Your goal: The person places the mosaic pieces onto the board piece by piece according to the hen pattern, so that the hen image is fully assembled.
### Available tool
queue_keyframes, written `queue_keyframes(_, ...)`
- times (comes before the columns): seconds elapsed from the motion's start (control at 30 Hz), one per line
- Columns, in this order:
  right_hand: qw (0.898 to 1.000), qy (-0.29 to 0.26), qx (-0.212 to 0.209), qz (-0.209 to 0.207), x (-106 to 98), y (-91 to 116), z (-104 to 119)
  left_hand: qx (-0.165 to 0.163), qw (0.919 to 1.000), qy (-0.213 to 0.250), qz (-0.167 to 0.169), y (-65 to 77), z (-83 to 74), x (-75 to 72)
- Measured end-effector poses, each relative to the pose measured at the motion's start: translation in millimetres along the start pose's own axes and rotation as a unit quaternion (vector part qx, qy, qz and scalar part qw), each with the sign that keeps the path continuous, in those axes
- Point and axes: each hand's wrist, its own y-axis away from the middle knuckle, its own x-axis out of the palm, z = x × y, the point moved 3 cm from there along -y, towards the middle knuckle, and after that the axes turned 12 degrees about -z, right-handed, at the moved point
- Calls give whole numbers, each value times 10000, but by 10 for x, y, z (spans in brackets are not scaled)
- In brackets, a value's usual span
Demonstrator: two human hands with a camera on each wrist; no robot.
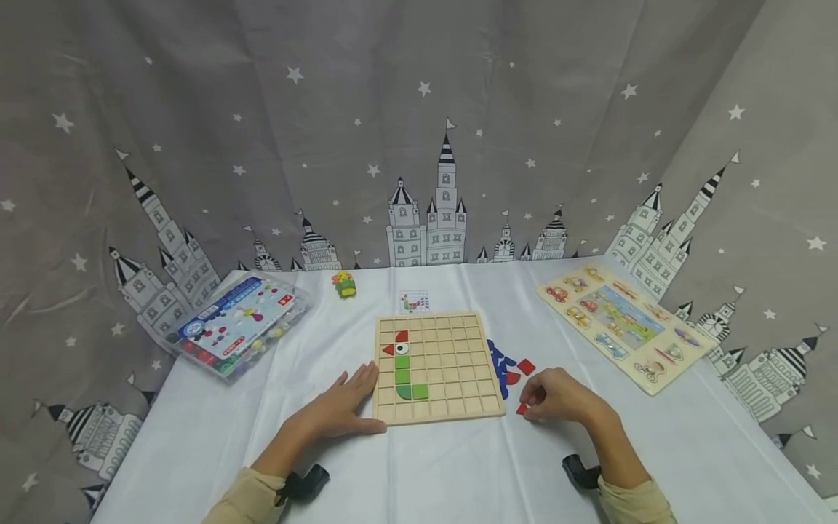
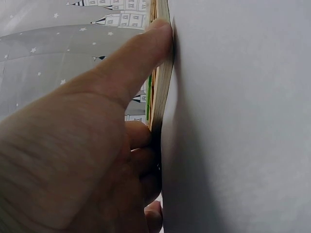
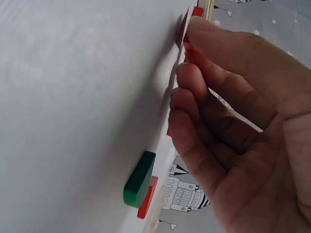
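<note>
A wooden grid board (image 1: 452,364) lies flat on the white cloth. Along its left side are a red quarter-round, a red triangle, a white eye piece (image 1: 402,348), green squares (image 1: 402,362) and a green quarter-round (image 1: 404,393). My left hand (image 1: 340,405) rests at the board's lower left corner, fingers extended along the edge and thumb (image 2: 158,41) against the near side. Right of the board, my right hand (image 1: 556,394) pinches a small red piece (image 1: 521,409) between thumb and fingers, low over the cloth. Its full shape is partly hidden by the fingertips.
Blue pieces (image 1: 497,364), a red square (image 1: 526,367) and a red rounded piece (image 1: 513,378) lie beside the board. Near my right hand is a green piece (image 3: 140,182). Farther back are a pattern card (image 1: 414,301), toy figure (image 1: 344,284), plastic case (image 1: 238,324) and picture puzzle (image 1: 625,324).
</note>
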Motion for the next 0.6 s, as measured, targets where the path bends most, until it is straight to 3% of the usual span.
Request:
queue_keyframes(0.23, 9997, -190, -169, -29, 13, -25, 81, -39, 10000, 38, 27, -1, -3, 8)
queue_keyframes(0.6, 9916, -150, -1285, 44, 8, -96, 383, -22, 10000, 2, 0, -9, 5, 11)
